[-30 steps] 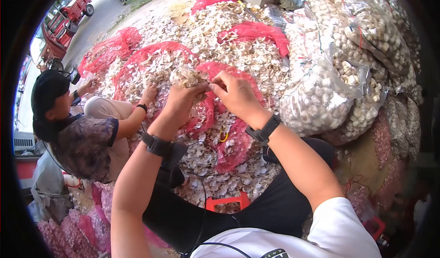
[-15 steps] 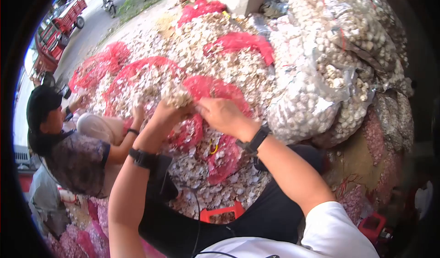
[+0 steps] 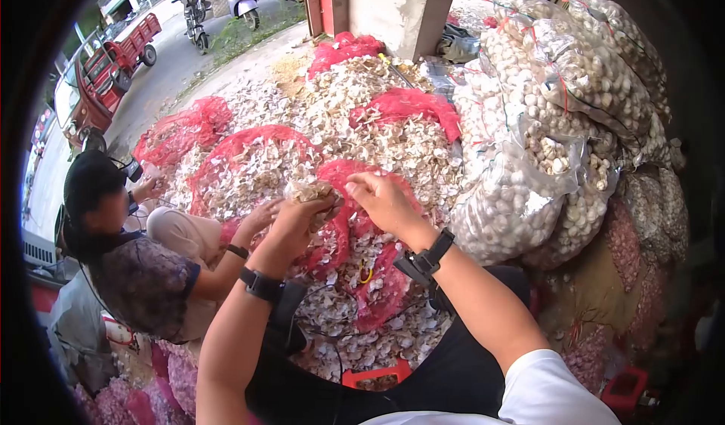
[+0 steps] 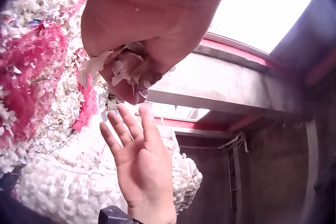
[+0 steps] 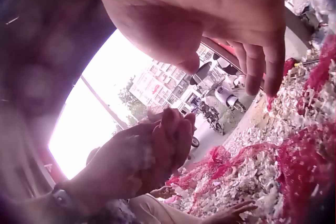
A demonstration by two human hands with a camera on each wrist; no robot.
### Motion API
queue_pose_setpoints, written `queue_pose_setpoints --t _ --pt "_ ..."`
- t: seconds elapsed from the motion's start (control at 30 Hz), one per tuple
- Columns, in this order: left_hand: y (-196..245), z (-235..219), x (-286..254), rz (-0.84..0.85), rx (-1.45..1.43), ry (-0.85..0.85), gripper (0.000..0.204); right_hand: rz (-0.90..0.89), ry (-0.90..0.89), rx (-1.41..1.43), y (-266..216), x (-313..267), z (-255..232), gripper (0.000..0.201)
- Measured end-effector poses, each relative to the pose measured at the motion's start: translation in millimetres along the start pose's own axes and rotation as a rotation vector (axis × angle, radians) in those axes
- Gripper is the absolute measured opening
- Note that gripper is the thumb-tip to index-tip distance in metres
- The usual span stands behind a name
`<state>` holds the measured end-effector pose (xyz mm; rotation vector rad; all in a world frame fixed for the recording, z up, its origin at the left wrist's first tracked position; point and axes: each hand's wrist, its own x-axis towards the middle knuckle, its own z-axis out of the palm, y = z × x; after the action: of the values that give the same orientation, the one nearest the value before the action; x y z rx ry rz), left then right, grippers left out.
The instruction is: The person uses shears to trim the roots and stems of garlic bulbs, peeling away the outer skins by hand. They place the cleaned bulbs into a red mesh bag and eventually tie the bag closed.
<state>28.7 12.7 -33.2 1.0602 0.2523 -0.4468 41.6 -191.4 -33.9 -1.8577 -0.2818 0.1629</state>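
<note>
My left hand (image 3: pixel 293 225) curls round a clump of papery garlic skins (image 3: pixel 311 191), which pokes out above the fingers. In the left wrist view pale flakes (image 4: pixel 128 69) show under the palm. Just right of it, a small gap apart, is my right hand (image 3: pixel 385 202); its fingers look extended and hold nothing in the left wrist view, where the palm (image 4: pixel 144 169) faces the camera. Below both hands spreads a heap of loose skins (image 3: pixel 377 142) with red mesh (image 3: pixel 408 108) lying on it.
A seated person in a dark cap (image 3: pixel 94 191) works at the heap on the left. Clear bags of garlic bulbs (image 3: pixel 521 206) are piled at the right. A red stool (image 3: pixel 375 374) shows between my legs. Behind stand a pillar (image 3: pixel 389 9) and a red three-wheeled truck (image 3: pixel 106 77).
The head view has tilted up, showing more of the street. My right hand has drawn slightly away from the left, which still grips the clump. The seated person's nearer hand has moved closer to my left hand.
</note>
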Motion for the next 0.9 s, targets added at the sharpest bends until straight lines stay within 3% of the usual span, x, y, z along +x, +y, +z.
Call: queue_pose_setpoints --t 0.07,0.1,0.2,0.27,0.43,0.53,0.6,0.67,0.8,0.87,0.9 --pt "-6 -9 2 0.172 0.299 -0.173 0.017 0.013 -0.025 0.08 -9 -4 7 0.041" --pt "5 12 -10 -0.004 0.072 -0.049 0.014 0.025 -0.064 0.092 -9 -5 8 0.038" --pt "4 10 -9 -0.098 0.009 -0.005 0.014 0.163 -0.208 0.235 -18 -10 7 0.029" --pt "0 5 -4 -0.066 0.029 -0.006 0.018 0.344 -0.136 0.557 -17 -9 9 0.023" --pt "5 11 -6 -0.064 -0.096 -0.021 0.022 0.459 -0.096 0.873 -14 -6 4 0.02" --pt "11 11 -6 -0.043 -0.16 -0.048 0.026 0.429 -0.082 1.058 -16 -1 -4 0.02" --pt "15 8 -7 -0.108 -0.137 -0.043 0.028 0.448 -0.077 1.052 -17 -1 -6 0.022" --pt "15 13 -11 -0.099 -0.117 0.008 0.029 0.537 -0.075 0.842 -15 -4 -9 0.028" --pt "20 20 -23 -0.19 0.034 -0.03 0.029 0.487 -0.119 0.743 -24 -6 -1 0.03" --pt "18 24 -25 -0.195 0.088 -0.001 0.029 0.206 -0.068 0.536 -32 -6 8 0.026" --pt "16 24 -23 -0.179 0.075 -0.018 0.028 0.182 -0.116 0.496 -29 -5 9 0.023"
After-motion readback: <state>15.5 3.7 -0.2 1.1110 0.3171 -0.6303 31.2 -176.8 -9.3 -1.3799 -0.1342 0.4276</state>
